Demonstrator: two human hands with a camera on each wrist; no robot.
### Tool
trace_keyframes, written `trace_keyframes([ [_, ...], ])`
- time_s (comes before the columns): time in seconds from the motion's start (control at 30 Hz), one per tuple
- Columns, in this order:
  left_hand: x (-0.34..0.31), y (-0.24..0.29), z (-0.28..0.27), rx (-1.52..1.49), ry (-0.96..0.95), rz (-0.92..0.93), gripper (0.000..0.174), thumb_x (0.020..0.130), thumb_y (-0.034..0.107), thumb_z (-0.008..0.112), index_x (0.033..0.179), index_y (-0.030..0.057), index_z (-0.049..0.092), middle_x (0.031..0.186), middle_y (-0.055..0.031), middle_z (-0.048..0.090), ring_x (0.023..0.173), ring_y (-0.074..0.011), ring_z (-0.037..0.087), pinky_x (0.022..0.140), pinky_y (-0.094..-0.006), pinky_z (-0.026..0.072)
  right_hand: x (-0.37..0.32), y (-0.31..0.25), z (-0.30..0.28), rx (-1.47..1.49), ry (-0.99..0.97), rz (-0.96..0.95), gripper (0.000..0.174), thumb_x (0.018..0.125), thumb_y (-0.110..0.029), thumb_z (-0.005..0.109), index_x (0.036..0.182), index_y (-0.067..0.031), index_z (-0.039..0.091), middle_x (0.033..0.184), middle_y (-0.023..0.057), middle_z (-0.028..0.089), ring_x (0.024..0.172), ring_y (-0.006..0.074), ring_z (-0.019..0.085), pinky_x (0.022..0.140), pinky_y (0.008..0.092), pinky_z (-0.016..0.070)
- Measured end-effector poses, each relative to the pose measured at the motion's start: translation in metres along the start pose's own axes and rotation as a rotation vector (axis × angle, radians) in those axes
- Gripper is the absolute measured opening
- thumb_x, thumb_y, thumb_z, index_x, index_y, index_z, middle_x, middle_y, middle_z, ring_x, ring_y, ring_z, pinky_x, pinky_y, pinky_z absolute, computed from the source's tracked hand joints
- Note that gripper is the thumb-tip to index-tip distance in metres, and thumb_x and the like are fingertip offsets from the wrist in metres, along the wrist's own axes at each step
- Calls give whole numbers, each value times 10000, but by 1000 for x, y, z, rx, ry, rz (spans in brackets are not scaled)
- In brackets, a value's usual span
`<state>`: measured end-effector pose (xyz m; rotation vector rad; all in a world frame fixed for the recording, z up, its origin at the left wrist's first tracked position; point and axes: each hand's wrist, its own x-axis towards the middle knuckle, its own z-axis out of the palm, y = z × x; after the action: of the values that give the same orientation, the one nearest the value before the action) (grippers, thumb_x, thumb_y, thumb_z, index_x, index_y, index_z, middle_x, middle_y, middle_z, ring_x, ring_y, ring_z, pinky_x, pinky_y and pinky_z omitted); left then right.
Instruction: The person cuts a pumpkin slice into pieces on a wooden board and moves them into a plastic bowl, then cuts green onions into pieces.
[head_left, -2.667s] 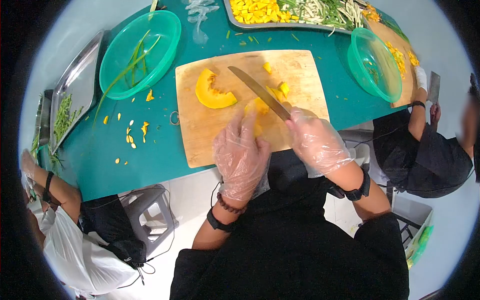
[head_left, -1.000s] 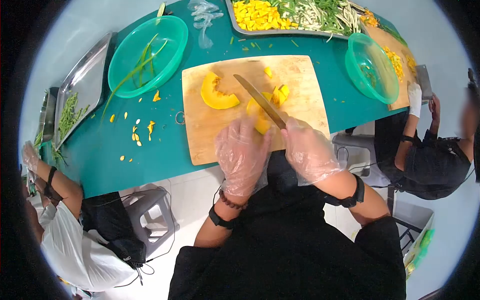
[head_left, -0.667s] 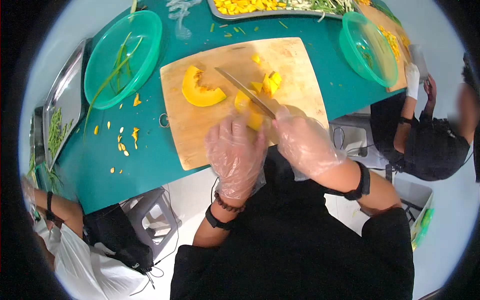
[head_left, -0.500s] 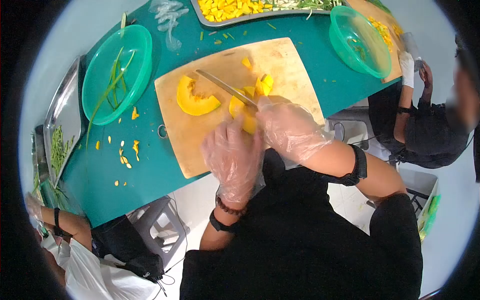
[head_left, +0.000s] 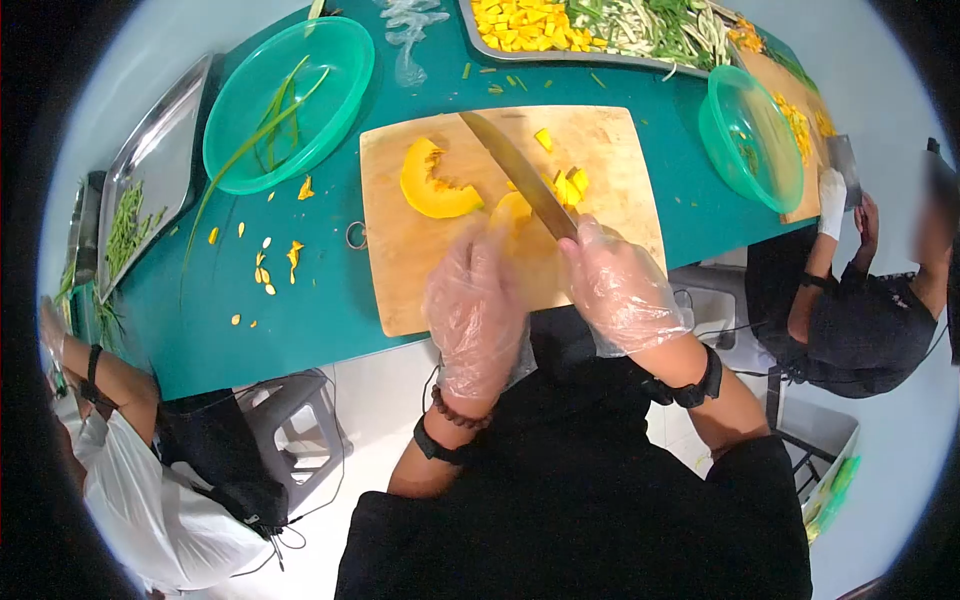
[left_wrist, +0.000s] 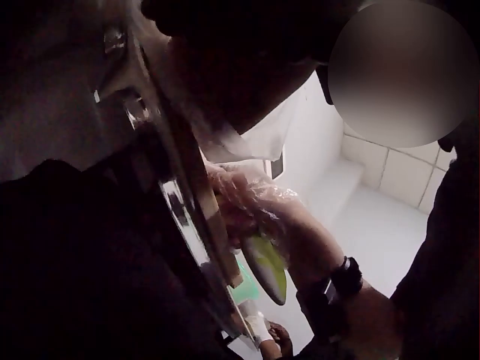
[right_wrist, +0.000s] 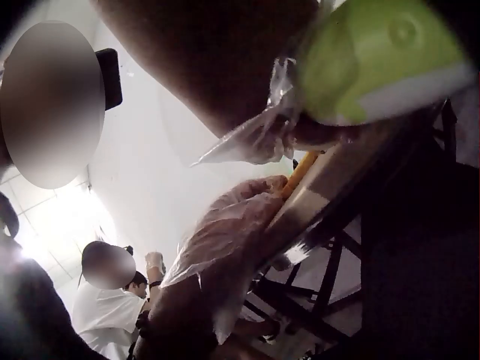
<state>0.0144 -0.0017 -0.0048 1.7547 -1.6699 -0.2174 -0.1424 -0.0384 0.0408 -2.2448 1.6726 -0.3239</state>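
Observation:
In the head view my right hand (head_left: 625, 285), in a clear plastic glove, grips a kitchen knife (head_left: 515, 170) whose blade slants up and left over the cutting board (head_left: 415, 275). The knife's green and grey handle (right_wrist: 375, 60) sticks out behind the hand in the right wrist view. My gloved left hand (head_left: 475, 310), blurred at the fingers, holds the near end of a yellow pumpkin slice (head_left: 512, 208) that lies left of the blade. Its fingers partly hide the slice. A curved pumpkin wedge (head_left: 432, 190) sits farther left, and several cut pumpkin chunks (head_left: 572, 185) lie right of the blade.
Green basins stand left (head_left: 290, 110) and right (head_left: 735, 140) of the board. Behind it is a metal tray (head_left: 600, 55) of cut vegetables; another metal tray (head_left: 165, 135) is at far left. Pumpkin seeds (head_left: 262, 265) lie on the table. People sit on both sides, the right one with a cleaver (head_left: 845, 165).
The blade and right hand have swung rightward, off the slice and away from the left hand. More cut chunks lie beside the blade than at first. The head view has also shifted.

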Motion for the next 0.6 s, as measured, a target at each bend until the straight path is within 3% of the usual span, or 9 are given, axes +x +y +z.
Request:
trace_keyframes([
  [0.47,0,-4,2,-19,36,22,277,879,55,673,1156,56,663,1242,-207,664,1065,-419,654,896,-492,528,6,-2,-3,-20,-112,-15,229,1029,-210,559,1027,18,559,831,292,667,762,486,676,679,552,545],
  [0.6,0,-4,2,71,27,49,337,837,50,696,1173,73,698,1262,-135,675,1020,-337,666,879,-447,522,4,-3,2,19,-113,-7,221,1025,-196,555,1017,25,552,805,271,666,760,477,680,663,545,547],
])
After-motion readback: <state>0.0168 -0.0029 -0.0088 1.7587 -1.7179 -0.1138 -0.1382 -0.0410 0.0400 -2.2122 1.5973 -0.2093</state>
